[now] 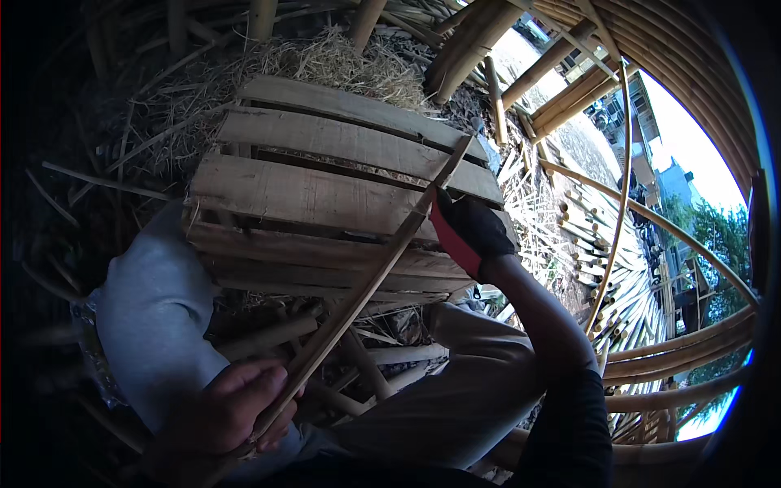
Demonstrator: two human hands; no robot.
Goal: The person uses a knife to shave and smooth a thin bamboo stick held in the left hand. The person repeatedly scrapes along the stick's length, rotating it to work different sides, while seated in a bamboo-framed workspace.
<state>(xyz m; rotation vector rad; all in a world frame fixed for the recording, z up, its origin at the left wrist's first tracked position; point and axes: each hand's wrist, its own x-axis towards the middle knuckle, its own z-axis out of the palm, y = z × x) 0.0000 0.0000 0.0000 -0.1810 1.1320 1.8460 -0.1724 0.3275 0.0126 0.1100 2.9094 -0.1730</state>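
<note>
A long split bamboo strip [358,297] runs slantwise from the lower left up across a wooden slatted crate [301,191]. My bare left hand [236,407] is closed around its near end, low in the view between my legs. Further up the strip, my right hand [473,232], in a black and red glove, is closed against it from the right side; its fingertips are partly hidden. The strip's far tip reaches past the glove, over the crate's slats. The crate, with gaps between its boards, stands in front of my knees.
Straw-like shavings [350,65] are heaped behind the crate. Thick bamboo posts [472,49] rise at the back. Many cut bamboo poles [602,268] lie stacked at the right, behind curved bamboo bars [691,244]. Loose bamboo pieces [407,354] lie beneath the strip.
</note>
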